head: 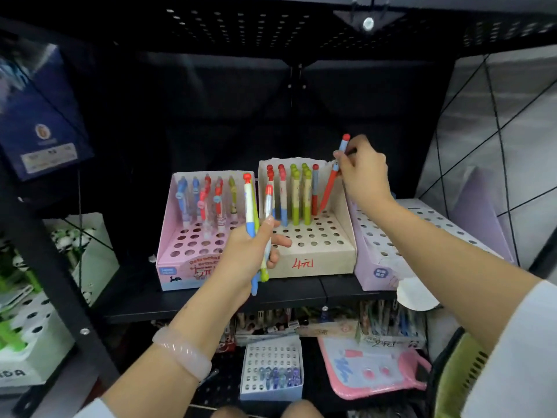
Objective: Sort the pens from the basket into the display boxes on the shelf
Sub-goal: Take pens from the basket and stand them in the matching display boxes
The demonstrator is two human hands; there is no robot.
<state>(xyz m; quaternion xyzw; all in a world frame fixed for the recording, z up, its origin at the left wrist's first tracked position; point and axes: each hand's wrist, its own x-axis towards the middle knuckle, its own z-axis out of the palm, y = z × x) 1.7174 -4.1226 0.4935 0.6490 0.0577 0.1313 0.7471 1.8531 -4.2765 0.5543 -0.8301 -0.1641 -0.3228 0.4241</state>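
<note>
At nine o'clock we see a green panda display box (21, 336) on the neighbouring shelf. On the black shelf (301, 292) a pink display box (177, 236) holds blue, red and green pens upright in its back holes. Our left hand (250, 251), a pale bangle (180, 352) on its wrist, grips a bunch of pens (251, 218) in front of that box. At the centre, a beige display box (313, 245) carries two back rows of pens. Our right hand (363, 173), at two o'clock, pinches a tilted red pen (330, 182) whose tip meets the beige box's back row. A lilac display box (388, 236) stands just beside it. A green basket (461, 372) sits at five o'clock.
</note>
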